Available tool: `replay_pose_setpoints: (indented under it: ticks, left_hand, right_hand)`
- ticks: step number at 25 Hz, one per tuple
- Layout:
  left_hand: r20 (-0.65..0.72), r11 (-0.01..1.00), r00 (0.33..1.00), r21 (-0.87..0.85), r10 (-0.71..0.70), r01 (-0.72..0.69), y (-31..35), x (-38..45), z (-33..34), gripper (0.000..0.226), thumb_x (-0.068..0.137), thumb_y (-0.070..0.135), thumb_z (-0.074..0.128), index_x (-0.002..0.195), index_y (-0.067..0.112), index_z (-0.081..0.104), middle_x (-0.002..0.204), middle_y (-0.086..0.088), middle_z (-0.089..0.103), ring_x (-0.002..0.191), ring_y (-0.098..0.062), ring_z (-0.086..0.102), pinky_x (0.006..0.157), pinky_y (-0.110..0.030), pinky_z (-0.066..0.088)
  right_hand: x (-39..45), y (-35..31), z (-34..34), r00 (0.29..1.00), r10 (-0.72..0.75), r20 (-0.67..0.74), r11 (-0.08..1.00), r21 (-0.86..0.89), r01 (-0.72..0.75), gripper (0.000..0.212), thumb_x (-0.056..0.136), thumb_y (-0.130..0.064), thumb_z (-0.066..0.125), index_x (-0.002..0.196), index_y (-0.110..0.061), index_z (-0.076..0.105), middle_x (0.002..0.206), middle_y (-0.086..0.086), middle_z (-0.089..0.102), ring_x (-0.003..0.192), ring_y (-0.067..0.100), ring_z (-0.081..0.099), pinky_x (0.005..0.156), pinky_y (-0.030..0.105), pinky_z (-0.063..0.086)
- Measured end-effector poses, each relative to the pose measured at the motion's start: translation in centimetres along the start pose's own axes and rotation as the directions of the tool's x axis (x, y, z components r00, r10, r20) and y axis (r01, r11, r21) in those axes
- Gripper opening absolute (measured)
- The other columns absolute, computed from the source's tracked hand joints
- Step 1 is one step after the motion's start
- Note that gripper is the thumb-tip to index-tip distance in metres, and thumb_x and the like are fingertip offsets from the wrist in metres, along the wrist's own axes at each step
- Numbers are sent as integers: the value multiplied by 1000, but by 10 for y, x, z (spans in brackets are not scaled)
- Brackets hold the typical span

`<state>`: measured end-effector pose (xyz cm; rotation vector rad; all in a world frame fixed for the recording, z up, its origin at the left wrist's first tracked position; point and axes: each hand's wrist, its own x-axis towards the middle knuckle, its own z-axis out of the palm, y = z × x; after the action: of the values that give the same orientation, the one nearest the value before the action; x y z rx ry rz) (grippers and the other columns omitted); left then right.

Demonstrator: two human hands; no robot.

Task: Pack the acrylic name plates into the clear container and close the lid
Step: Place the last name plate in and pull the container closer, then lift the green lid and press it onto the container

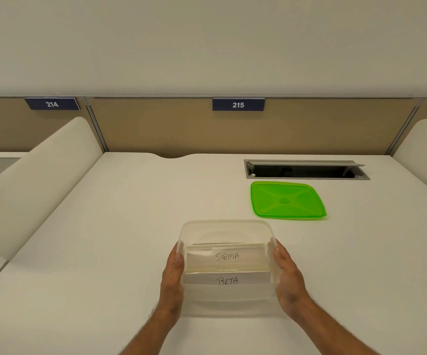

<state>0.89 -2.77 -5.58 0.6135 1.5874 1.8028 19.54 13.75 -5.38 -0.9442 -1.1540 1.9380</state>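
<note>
The clear container point(226, 226) stands on the white desk in front of me, uncovered. Two acrylic name plates lie inside it: one reading SIGMA point(226, 257) toward the back, one reading BETA point(226, 280) toward the front. My left hand point(172, 275) presses flat against the container's left wall and my right hand point(288, 275) against its right wall, so both hold it. The green lid point(286, 200) lies flat on the desk to the back right of the container, apart from it.
An open cable tray slot point(305, 170) is set in the desk just behind the lid. Beige partition panels with number signs 214 point(52, 104) and 215 point(238, 105) run along the back. White side dividers point(41, 175) rise at left and right.
</note>
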Motion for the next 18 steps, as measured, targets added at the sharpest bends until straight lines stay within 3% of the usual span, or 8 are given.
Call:
replay_pose_setpoints:
  ticks: [2, 5, 7, 10, 12, 14, 18]
  left_hand:
    - [-6, 1000, 1000, -9, -5, 5, 0, 0, -2, 53, 91, 65, 45, 136, 39, 54, 137, 13, 61, 126, -6, 56, 97, -37, 46]
    - [-1, 998, 999, 52, -35, 35, 3, 9, -12, 47, 100, 52, 44, 134, 23, 58, 135, -2, 62, 126, -22, 57, 103, -48, 47]
    - [-36, 986, 998, 156, -49, 54, 14, 19, -18, 54, 96, 57, 48, 134, 19, 56, 135, 0, 62, 128, -23, 56, 103, -40, 47]
    - [-98, 915, 995, 402, 13, 28, 37, 35, -21, 74, 85, 70, 53, 145, 28, 43, 149, 8, 48, 135, -12, 45, 104, -28, 35]
    - [-31, 775, 995, 629, 96, -55, 50, 49, -18, 82, 83, 74, 48, 151, 30, 33, 157, 10, 36, 143, -10, 33, 112, -29, 28]
    - [76, 560, 983, 813, 167, -158, 59, 62, -8, 89, 83, 78, 38, 155, 29, 23, 162, 10, 24, 149, -9, 20, 120, -33, 21]
    - [264, 204, 944, 931, 197, -302, 64, 84, 25, 96, 83, 82, 20, 158, 23, 11, 166, 3, 9, 153, -13, 3, 124, -38, 7]
  right_hand:
    - [1, 1, -3, 1000, -2, 14, 1000, -30, 2, 33, 100, -28, 45, 131, -32, 54, 139, -13, 54, 123, -1, 51, 105, 29, 37]
    - [2, 0, -7, 1000, -10, 28, 992, -122, 13, 55, 92, -43, 51, 145, -33, 40, 147, -12, 46, 133, 6, 44, 110, 33, 35]
    - [4, -6, -8, 999, -29, 45, 973, -227, 39, 60, 89, -52, 50, 146, -35, 38, 147, -14, 45, 131, 3, 44, 103, 27, 38]
    - [14, -18, -13, 994, -78, 76, 915, -391, 102, 68, 87, -60, 47, 148, -34, 33, 154, -12, 36, 138, 4, 35, 115, 31, 26]
    - [27, -33, -16, 989, -112, 100, 854, -500, 147, 69, 89, -63, 46, 149, -34, 30, 157, -11, 31, 139, 1, 29, 117, 31, 20]
    - [41, -51, -20, 979, -156, 132, 738, -643, 204, 72, 88, -63, 42, 151, -32, 27, 158, -11, 27, 140, 1, 24, 117, 29, 18]
    - [68, -73, -32, 935, -238, 264, 376, -862, 339, 81, 87, -63, 36, 155, -24, 15, 163, -6, 11, 150, 10, 5, 123, 40, 7]
